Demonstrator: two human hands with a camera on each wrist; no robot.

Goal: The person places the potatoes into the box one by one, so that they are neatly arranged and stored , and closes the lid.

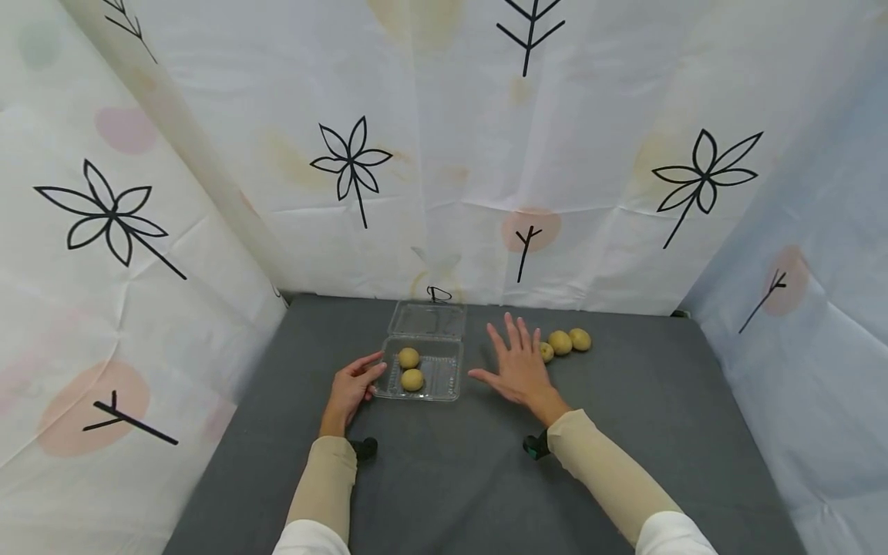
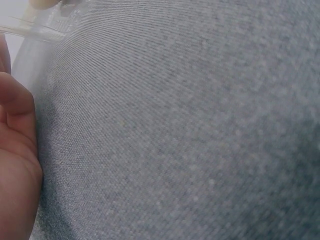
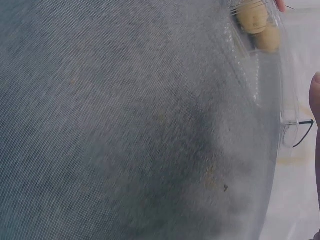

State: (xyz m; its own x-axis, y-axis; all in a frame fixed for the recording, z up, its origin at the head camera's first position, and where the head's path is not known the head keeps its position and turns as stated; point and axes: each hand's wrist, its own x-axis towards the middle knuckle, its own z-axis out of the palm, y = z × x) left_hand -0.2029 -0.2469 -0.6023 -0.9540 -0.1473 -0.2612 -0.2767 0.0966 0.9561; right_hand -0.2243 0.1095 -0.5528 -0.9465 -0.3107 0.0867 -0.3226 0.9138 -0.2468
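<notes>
A clear plastic clamshell container (image 1: 447,391) lies on the table with its lid (image 1: 428,318) folded back toward the wall. Inside, along the left half of the base, sit two round yellowish potatoes (image 1: 412,380); both also show in the right wrist view, as pale potatoes (image 3: 268,38). My left hand (image 1: 350,389) holds the container's left edge between thumb and fingers. With its fingers spread, my right hand (image 1: 522,372) is over the table between the container and a row of potatoes (image 1: 560,342). It holds nothing and partly covers the nearest one.
A dark grey cloth covers the table (image 1: 444,478). Behind it and at both sides hang white sheets (image 1: 458,154) with printed leaves and twigs. The row of three visible potatoes is near the back, right of the container.
</notes>
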